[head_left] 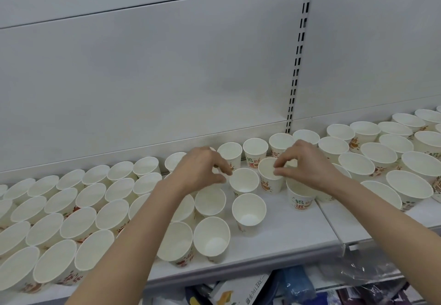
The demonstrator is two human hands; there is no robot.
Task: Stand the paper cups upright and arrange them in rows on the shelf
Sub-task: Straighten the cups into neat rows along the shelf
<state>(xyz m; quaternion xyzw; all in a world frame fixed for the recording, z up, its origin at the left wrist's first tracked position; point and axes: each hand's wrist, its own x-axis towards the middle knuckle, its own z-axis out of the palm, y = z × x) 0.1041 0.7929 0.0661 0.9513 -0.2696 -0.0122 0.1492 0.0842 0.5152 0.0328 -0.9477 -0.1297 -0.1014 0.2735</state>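
Note:
Several white paper cups with red and green print stand upright in rows on the grey shelf [281,230]. My right hand [307,164] pinches the near rim of one cup [268,173] in the second row. My left hand [202,168] hovers with curled fingers just left of another upright cup [244,182], fingertips at its rim; nothing is clearly held. A cup [249,211] stands alone in front of them, and a cup with green print [301,197] sits under my right wrist.
Dense rows of cups fill the shelf's left part [59,211] and the adjoining shelf at right [381,159]. A slotted upright [297,66] divides the back panel. Packaged goods [262,288] lie on the level below the shelf's front edge.

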